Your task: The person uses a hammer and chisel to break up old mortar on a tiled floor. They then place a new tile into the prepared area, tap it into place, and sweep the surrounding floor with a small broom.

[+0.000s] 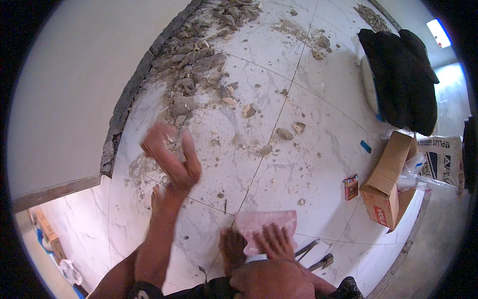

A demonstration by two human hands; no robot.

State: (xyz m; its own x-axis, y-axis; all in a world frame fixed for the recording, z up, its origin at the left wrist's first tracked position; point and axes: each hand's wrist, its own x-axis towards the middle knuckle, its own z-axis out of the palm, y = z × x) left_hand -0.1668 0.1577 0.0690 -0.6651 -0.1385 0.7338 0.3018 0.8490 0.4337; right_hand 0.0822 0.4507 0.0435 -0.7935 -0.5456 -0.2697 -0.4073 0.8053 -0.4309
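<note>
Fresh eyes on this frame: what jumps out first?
The rubble first: grey broken chunks and dust spread over the white marble-look floor tiles along the wall base, upper left. Next the left hand, motion-blurred and open at the rubble's lower edge, and the right hand low in the middle, resting on a pink cloth. On the right, a black bag and an open cardboard box.

I see a shiny, smooth marble-look tile floor [318, 149], rough grey rubble [196, 65], a brown cardboard box [386, 184], and a soft pink cloth [264, 224].
</note>
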